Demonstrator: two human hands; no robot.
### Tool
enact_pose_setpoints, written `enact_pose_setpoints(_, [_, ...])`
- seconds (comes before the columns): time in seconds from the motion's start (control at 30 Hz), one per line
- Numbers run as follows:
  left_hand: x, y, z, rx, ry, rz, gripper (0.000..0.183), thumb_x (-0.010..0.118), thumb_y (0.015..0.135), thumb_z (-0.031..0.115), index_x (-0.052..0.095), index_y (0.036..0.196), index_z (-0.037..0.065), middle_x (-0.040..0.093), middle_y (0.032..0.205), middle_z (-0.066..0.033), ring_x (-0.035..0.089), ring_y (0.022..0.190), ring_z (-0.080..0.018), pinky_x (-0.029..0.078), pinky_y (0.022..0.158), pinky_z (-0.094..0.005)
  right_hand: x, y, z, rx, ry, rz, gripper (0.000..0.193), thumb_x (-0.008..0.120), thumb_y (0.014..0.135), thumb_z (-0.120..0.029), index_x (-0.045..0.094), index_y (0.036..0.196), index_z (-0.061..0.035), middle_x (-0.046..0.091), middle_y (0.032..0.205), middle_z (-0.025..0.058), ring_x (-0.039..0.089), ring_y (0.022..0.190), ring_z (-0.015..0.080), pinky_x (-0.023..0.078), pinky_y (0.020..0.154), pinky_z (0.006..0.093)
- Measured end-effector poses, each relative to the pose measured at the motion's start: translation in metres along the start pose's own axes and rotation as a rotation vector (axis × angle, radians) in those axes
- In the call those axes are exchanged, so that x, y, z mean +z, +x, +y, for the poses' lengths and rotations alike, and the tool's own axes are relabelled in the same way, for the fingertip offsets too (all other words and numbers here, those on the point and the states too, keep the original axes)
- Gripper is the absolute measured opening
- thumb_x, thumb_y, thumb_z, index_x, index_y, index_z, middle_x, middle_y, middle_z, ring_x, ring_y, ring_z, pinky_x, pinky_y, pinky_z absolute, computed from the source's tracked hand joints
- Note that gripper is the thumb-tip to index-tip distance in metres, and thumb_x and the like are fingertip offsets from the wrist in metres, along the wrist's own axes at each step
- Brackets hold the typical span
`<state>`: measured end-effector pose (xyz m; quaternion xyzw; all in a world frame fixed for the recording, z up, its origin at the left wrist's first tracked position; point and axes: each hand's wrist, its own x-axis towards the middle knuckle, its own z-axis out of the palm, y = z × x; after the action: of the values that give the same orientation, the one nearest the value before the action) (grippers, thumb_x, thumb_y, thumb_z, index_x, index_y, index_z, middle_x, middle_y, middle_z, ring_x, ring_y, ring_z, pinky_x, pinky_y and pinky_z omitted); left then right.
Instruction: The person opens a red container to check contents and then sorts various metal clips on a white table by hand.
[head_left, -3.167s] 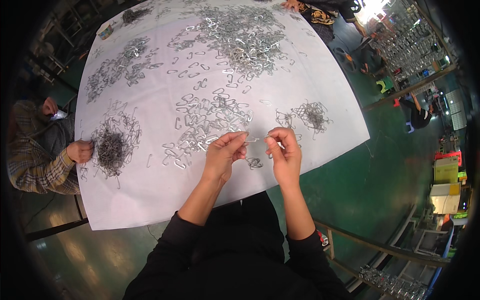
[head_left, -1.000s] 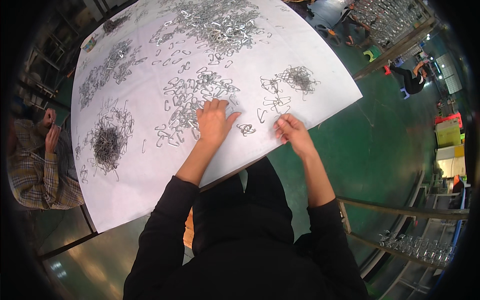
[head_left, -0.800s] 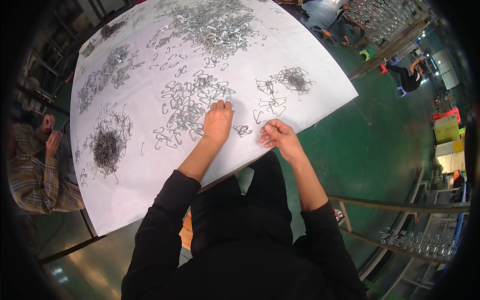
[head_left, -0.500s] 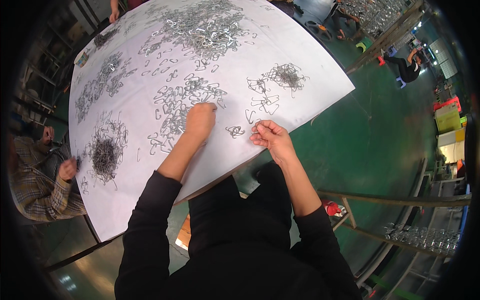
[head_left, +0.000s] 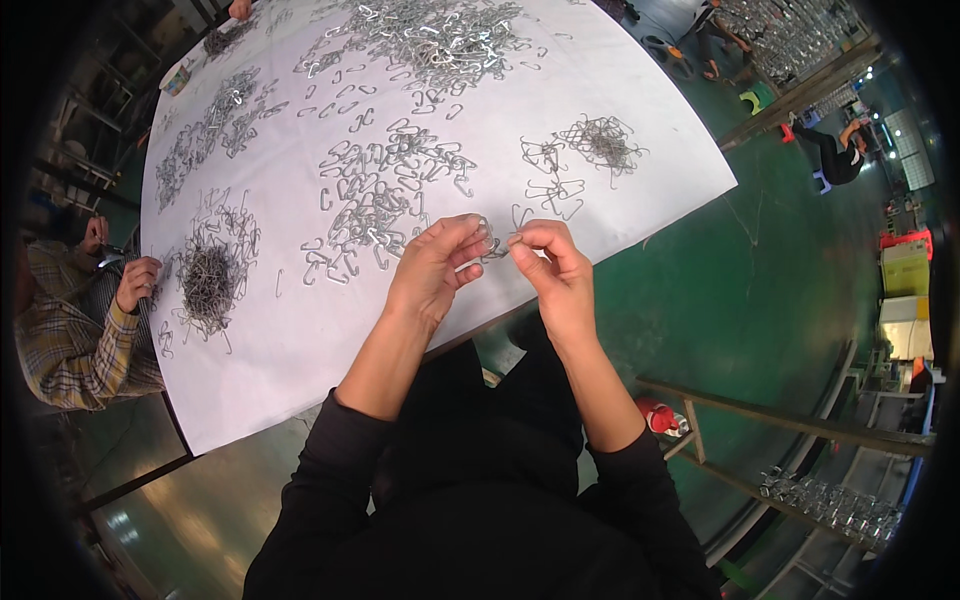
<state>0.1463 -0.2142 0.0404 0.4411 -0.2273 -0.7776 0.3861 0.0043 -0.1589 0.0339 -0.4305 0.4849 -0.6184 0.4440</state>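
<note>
My left hand [head_left: 432, 268] is above the table's near edge, with thumb and fingers closed on a silver C-shaped metal hook [head_left: 484, 226]. Close beside it, my right hand [head_left: 558, 272] pinches a small bent wire piece [head_left: 512, 241]; its exact shape is mostly hidden by the fingertips. The two parts are nearly touching, and I cannot tell whether they are joined. Beyond my left hand spreads a group of loose silver hooks [head_left: 372, 205]. Past my right hand lie several bent wires [head_left: 555, 196] and a tangled wire heap [head_left: 606, 146].
A large heap of hooks [head_left: 440, 48] covers the far part of the white tabletop [head_left: 290, 370]. Another wire heap [head_left: 207, 283] sits at the left, near a co-worker in a plaid shirt [head_left: 85, 350]. A metal rack [head_left: 780, 415] stands at my right.
My left hand has come from the hook group toward my right hand, now with a hook in it. My right hand has moved slightly and still pinches wire. The view has shifted a little.
</note>
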Motion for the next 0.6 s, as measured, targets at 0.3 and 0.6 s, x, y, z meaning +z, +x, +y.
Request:
enact_pose_setpoints(0.3, [-0.005, 0.007, -0.019, -0.125, -0.120, -0.030, 0.017, 0.066, 0.082, 0.023, 0.059, 0.092, 0.010, 0.062, 0.090, -0.0005, 0.057, 0.082, -0.0106, 0.044, 0.065, -0.0260, 0.007, -0.001, 0.004, -0.096, -0.035, 0.103, 0.005, 0.062, 0.085, -0.003, 0.060, 0.089, -0.0044, 0.050, 0.096, 0.0016, 0.049, 0.090, 0.0102, 0.040, 0.077, 0.0236])
enact_pose_setpoints(0.6, [-0.042, 0.068, -0.006, 0.927, 1.212, 0.200, 0.020, 0.063, 0.080, 0.009, 0.067, 0.100, 0.005, 0.064, 0.100, -0.0073, 0.058, 0.088, -0.0234, 0.048, 0.076, -0.0312, -0.011, 0.004, -0.004, -0.150, -0.158, 0.143, 0.003, 0.061, 0.085, -0.004, 0.060, 0.089, -0.0041, 0.050, 0.095, 0.0003, 0.047, 0.087, 0.0089, 0.038, 0.074, 0.0221])
